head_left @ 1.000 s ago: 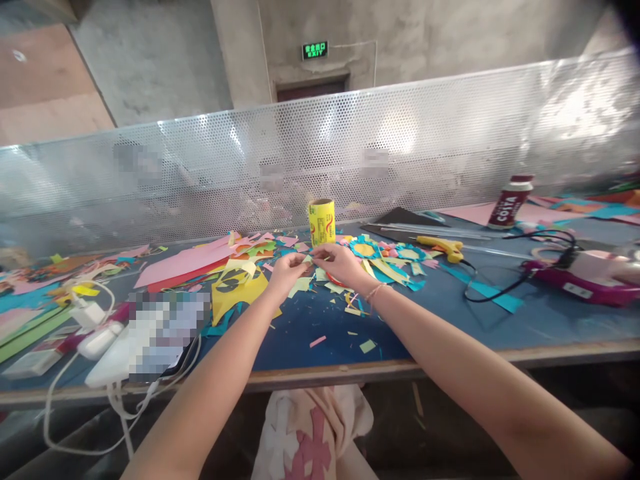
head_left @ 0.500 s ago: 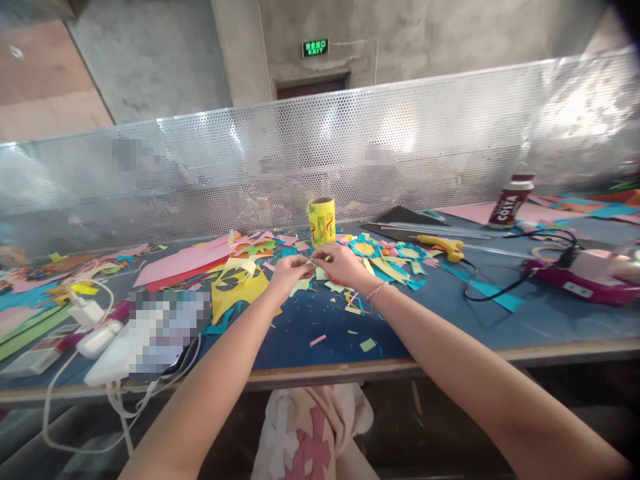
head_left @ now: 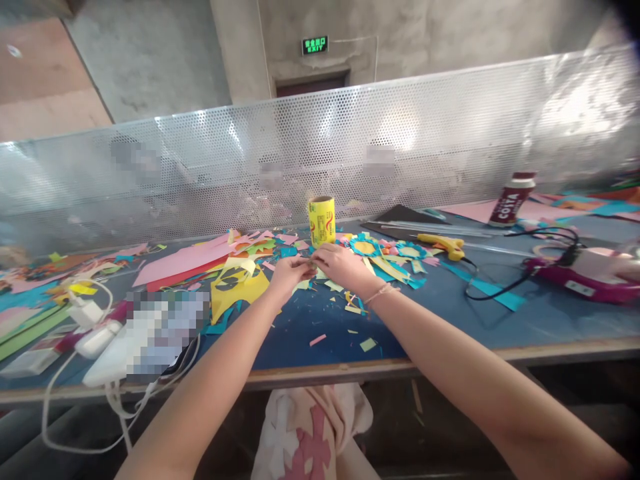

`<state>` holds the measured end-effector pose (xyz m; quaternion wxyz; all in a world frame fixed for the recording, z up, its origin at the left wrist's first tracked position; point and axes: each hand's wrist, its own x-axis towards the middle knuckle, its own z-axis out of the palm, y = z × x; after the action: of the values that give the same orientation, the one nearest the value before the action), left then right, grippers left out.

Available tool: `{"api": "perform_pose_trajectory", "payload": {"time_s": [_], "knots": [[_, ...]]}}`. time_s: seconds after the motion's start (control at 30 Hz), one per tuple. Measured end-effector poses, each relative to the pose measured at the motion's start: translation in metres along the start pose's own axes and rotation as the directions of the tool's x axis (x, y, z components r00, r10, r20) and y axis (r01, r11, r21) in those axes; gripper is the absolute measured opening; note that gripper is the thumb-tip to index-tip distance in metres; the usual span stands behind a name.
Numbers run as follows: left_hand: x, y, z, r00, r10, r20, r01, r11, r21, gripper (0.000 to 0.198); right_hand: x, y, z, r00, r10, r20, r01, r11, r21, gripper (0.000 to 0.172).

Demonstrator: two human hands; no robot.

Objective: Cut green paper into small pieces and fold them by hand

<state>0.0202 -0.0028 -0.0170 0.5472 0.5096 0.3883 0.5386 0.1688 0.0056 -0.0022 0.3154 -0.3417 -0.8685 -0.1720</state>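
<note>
Both my hands meet over the middle of the blue table [head_left: 310, 350], fingertips touching or nearly so. My left hand [head_left: 291, 275] is closed in a pinch, and so is my right hand [head_left: 340, 267], at a small piece of green paper that the fingers now almost wholly hide. Just behind them a yellow tape roll [head_left: 323, 220] stands on end. Paper flowers with blue petals and yellow centres [head_left: 364, 245] lie right of my right hand. Left of my left hand is a cut yellow sheet [head_left: 240, 293] with holes in it.
Pink sheets [head_left: 187, 260] and scraps spread leftwards. A yellow glue gun [head_left: 443, 245], clear sticks [head_left: 440, 230] and a brown bottle [head_left: 511, 200] stand or lie to the right, near a purple power strip [head_left: 583, 283]. White cables and a phone [head_left: 173, 340] are front left. A perforated metal screen [head_left: 200, 177] closes the back.
My fingers have drawn closer together, and the green paper that showed between them is now mostly covered. My right hand has shifted slightly left. The table's things stay put.
</note>
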Motion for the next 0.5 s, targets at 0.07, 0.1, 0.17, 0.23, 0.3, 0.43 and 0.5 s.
{"api": "perform_pose_trajectory", "payload": {"time_s": [0.07,0.1,0.17,0.23,0.3,0.43,0.5], "knots": [[-0.0013,0.0009,0.0013,1.000,-0.026,0.000,0.026,0.998,-0.056,0.008,0.0002,-0.0027,-0.0023,0.996,-0.066,0.058,0.072,0.992,-0.108,0.021],[-0.0015,0.0011,0.0017,0.999,-0.037,-0.004,0.036,0.996,-0.084,0.007,0.0002,-0.0039,-0.0034,0.993,-0.085,0.086,0.097,0.983,-0.154,0.020],[-0.0014,0.0008,0.0021,0.999,-0.050,-0.019,0.047,0.990,-0.135,0.004,0.0000,-0.0061,-0.0049,0.989,-0.090,0.118,0.115,0.968,-0.223,0.018],[-0.0003,0.0001,0.0019,0.998,-0.057,-0.026,0.052,0.983,-0.176,0.002,-0.0006,-0.0076,-0.0051,0.990,-0.077,0.114,0.105,0.960,-0.258,0.017],[0.0011,-0.0006,0.0012,0.998,-0.061,-0.027,0.054,0.978,-0.203,0.002,-0.0011,-0.0081,-0.0041,0.991,-0.087,0.104,0.112,0.957,-0.266,0.017],[0.0028,-0.0008,-0.0004,0.999,-0.040,-0.036,0.030,0.970,-0.243,0.006,-0.0013,-0.0069,-0.0007,0.989,-0.121,0.084,0.137,0.967,-0.214,0.020],[0.0027,-0.0003,-0.0007,0.999,-0.018,-0.039,0.007,0.964,-0.264,0.008,-0.0011,-0.0061,0.0005,0.993,-0.107,0.058,0.115,0.982,-0.150,0.021]]}}
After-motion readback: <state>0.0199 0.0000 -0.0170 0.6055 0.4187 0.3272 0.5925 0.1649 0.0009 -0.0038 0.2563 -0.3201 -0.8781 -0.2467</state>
